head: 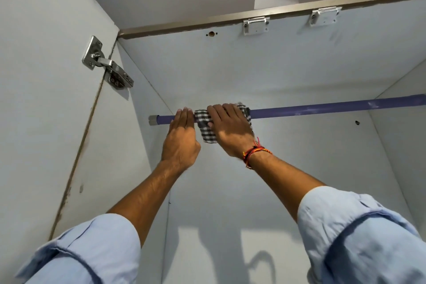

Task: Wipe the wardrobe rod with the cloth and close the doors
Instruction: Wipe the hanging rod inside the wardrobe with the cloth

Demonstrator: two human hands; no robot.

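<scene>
A purple wardrobe rod [322, 108] runs across the inside of the pale wardrobe, from a metal socket at the left wall to the right edge of the view. A black-and-white checked cloth [204, 123] is wrapped over the rod near its left end. My right hand [230, 128] is closed over the cloth and the rod. My left hand [181, 136] grips the bare rod just left of the cloth, fingers hooked over the top. The open left door [41, 104] fills the left side of the view.
A metal hinge [106, 64] joins the left door to the wardrobe side wall. Two white catch plates [255, 24] sit under the top front rail [276, 10]. The back panel and right side wall enclose the space behind the rod.
</scene>
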